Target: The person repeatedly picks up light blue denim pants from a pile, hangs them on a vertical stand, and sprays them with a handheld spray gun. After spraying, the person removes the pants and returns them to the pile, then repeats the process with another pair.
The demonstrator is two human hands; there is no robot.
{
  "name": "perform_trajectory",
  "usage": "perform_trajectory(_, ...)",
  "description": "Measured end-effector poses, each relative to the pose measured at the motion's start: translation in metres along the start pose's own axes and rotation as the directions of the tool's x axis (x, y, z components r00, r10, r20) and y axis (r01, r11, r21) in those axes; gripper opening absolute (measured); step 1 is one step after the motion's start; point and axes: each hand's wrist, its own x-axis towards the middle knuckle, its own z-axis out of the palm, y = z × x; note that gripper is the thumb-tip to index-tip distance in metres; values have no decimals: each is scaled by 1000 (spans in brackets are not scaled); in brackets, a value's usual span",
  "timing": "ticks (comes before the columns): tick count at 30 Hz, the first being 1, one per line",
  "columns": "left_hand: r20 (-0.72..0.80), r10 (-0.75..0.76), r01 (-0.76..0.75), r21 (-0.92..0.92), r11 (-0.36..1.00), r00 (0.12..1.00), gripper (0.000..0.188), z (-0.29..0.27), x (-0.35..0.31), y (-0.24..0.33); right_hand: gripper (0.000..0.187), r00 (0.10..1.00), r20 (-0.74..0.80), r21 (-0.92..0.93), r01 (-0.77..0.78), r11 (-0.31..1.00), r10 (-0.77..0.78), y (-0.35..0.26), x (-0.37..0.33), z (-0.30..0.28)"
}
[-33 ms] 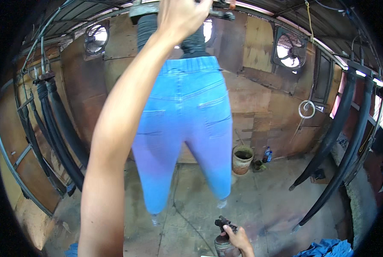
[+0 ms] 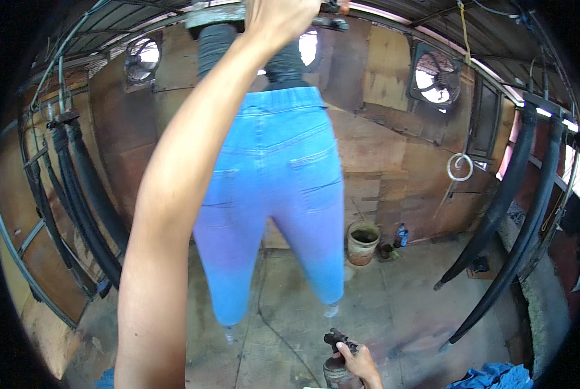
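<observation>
Blue jeans point(image 2: 274, 155) with a purplish tint across the thighs hang in front of me, back pockets facing me. They are pulled over a black two-legged form point(image 2: 283, 68) hung from a metal bar point(image 2: 215, 19). My left hand point(image 2: 280, 19) is raised to that bar and closed at it; the upper frame edge cuts off part of its fingers. Low in the middle, my right hand point(image 2: 361, 363) grips a dark spray gun point(image 2: 337, 340) with a cup point(image 2: 335, 373) under it. The gun is below the jeans' right leg, apart from it.
Black leg forms hang at the left point(image 2: 85, 194) and the right point(image 2: 507, 201). A bucket point(image 2: 363, 243) and a bottle point(image 2: 402, 235) stand by the back wall. A hose point(image 2: 280, 340) runs over the floor. Blue cloth point(image 2: 491, 376) lies at the lower right. Fans point(image 2: 436, 74) are set in the wall.
The jeans and their bar appear slightly farther left, and the surroundings have shifted a little that way too. Both hands keep their hold.
</observation>
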Motion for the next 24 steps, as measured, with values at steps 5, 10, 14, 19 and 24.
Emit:
perform_trajectory(5, 429, -615, 655, 69, 753, 661, 49, 130, 37, -2, 47, 994, -94, -7, 50, 999, -50, 10, 13, -75)
perform_trajectory(10, 799, -83, -255, 286, 924, 595, 30, 192, -15, 32, 48, 971, -222, 40, 98, 994, -87, 2, 33, -140)
perform_trajectory(14, 567, 216, -464, 337, 819, 795, 48, 173, -94, 80, 45, 959, -242, 207, 199, 958, -147, -31, 52, -186)
perform_trajectory(19, 858, -145, 795, -377, 475, 493, 37, 120, -226, 171, 60, 888, -171, 322, 461, 827, -428, -102, 70, -239)
perform_trajectory(24, 985, 173, 987, 19, -162, 9, 82, 76, -272, 249, 56, 845, -54, 238, 529, 815, -533, -164, 95, -259)
